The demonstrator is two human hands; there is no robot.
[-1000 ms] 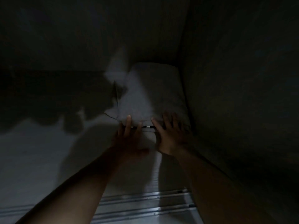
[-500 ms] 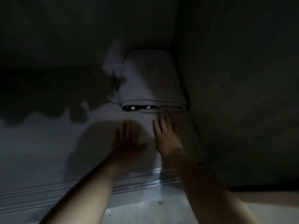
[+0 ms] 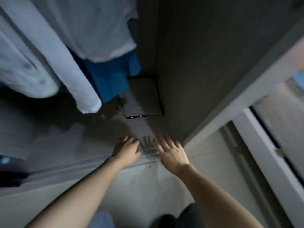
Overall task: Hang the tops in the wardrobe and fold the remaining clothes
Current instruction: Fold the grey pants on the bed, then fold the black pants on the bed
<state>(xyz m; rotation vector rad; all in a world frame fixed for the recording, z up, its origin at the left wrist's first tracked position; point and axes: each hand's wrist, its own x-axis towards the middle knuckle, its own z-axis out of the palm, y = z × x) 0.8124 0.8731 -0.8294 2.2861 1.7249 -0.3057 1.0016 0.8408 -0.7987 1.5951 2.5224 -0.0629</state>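
Observation:
A folded grey garment (image 3: 142, 99) lies on the wardrobe floor (image 3: 65, 142), tucked into the back right corner against the side panel. A striped edge shows at its front fold. Above it hang a pale grey-white top (image 3: 49, 51) and a blue top (image 3: 110, 76). My left hand (image 3: 126, 149) and my right hand (image 3: 171, 151) hover near the wardrobe's front edge, well short of the folded garment. Both have fingers spread and hold nothing.
The wardrobe's dark side panel (image 3: 205, 63) rises on the right. A sliding-door track (image 3: 74, 167) runs along the front edge. White door frames (image 3: 263, 145) stand to the right. A dark item (image 3: 11, 179) lies at the far left.
Both hands have drawn back from the folded garment toward the wardrobe's front edge. The view has pulled back and up, so the hanging tops and the door frames now show.

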